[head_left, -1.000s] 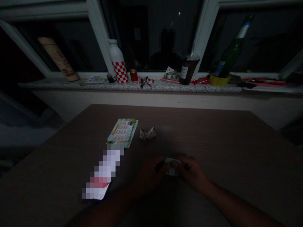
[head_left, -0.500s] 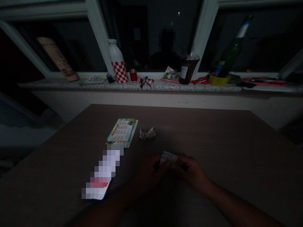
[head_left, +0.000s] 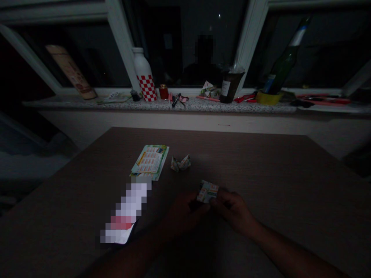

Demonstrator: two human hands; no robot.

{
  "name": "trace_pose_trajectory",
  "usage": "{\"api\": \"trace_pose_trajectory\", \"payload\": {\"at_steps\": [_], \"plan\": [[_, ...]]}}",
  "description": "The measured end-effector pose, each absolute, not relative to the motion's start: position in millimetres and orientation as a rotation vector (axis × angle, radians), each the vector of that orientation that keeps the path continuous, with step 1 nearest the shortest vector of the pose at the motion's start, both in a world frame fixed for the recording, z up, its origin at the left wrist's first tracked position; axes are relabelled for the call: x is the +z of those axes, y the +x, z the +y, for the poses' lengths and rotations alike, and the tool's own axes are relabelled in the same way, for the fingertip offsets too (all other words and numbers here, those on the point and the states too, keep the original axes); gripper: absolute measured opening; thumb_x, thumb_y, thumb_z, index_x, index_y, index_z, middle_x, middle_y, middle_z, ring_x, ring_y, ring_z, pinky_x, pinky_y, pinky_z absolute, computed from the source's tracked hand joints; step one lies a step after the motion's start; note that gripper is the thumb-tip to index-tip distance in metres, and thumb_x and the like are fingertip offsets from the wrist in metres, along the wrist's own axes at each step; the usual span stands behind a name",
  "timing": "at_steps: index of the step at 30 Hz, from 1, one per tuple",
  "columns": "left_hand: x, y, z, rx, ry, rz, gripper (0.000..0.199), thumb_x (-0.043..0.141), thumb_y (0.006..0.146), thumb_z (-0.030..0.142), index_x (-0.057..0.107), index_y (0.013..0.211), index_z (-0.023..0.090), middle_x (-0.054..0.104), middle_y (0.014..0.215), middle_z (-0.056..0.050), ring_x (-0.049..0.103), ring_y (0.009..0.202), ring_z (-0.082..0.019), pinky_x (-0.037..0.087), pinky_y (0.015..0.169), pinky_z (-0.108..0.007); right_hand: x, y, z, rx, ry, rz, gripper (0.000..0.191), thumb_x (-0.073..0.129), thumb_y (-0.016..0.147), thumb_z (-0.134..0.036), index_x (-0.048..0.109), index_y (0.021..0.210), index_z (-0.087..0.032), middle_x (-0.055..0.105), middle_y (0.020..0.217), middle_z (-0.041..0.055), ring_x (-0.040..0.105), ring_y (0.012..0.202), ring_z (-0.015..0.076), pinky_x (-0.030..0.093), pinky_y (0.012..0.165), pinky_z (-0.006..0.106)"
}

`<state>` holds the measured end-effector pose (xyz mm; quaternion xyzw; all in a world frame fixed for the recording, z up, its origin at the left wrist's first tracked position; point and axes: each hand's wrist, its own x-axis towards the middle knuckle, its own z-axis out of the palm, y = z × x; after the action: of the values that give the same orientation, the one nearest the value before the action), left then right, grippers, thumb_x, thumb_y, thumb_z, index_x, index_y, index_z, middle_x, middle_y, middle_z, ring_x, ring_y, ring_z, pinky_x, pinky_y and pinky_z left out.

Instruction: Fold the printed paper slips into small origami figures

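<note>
At far left, a flask stood on the sill; below it, on the table, a lit phone lay with most of its screen blurred out. Beyond the phone's far end sat a stack of cards, and just right of that a folded shape stood with its 2 points up. Next came the left hand, dark and low, its fingers at the left edge of the paper and its thumb tip just short of the near edge – whether it pinched, I could not tell. The paper was between the 2 hands, ahead of both thumbs, at the fingertips rather than in the palms. It looked about square, turned slightly askew, so no long axis stood out; neither hand was clearly nearer. The right hand had its thumb and fingers closed on the right edge and near right corner. Whether the paper touched the table was too dark to say. Farther right, on the sill, stood a green bottle.
</note>
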<state>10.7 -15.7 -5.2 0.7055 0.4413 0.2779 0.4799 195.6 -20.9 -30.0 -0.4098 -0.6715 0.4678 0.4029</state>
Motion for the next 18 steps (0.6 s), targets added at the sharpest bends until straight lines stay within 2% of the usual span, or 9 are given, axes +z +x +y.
{"api": "trace_pose_trajectory", "payload": {"at_steps": [7,11,14,18], "plan": [[-7.1,8.6,-15.4,0.706,1.723,1.042,0.027,0.054,0.086,0.033,0.068,0.098,0.014,0.069,0.087,-0.005,0.061,0.079,-0.019,0.044,0.069,-0.026,-28.0,195.5,-21.2,1.162,-1.021,-1.738,0.031,0.049,0.089,-0.038,0.057,0.071,-0.015,0.047,0.060,-0.0015,0.042,0.054,0.0103,0.036,0.050,0.020],[-7.8,7.4,-15.4,0.723,1.685,0.999,0.026,0.055,0.085,0.034,0.068,0.091,0.013,0.066,0.077,-0.003,0.057,0.072,-0.016,0.040,0.063,-0.023,-31.7,196.9,-21.2,1.137,-1.014,-1.763,0.030,0.051,0.088,-0.034,0.059,0.067,-0.015,0.051,0.058,-0.0009,0.044,0.053,0.0101,0.036,0.048,0.020],[-8.7,7.0,-14.8,0.747,1.611,0.934,0.023,0.056,0.084,0.032,0.068,0.090,0.014,0.065,0.079,-0.002,0.054,0.073,-0.016,0.039,0.065,-0.023,-33.1,197.3,-21.1,1.105,-1.007,-1.782,0.028,0.055,0.086,-0.032,0.062,0.064,-0.014,0.051,0.056,-0.0009,0.044,0.051,0.0097,0.035,0.047,0.020],[-11.3,6.7,-13.5,0.693,1.523,0.883,0.021,0.058,0.082,0.031,0.066,0.087,0.013,0.058,0.068,0.001,0.048,0.062,-0.012,0.035,0.058,-0.021,-29.1,196.7,-21.4,1.081,-0.933,-1.844,0.024,0.055,0.085,-0.030,0.065,0.070,-0.015,0.054,0.057,-0.0008,0.046,0.052,0.0100,0.037,0.048,0.020]]}}
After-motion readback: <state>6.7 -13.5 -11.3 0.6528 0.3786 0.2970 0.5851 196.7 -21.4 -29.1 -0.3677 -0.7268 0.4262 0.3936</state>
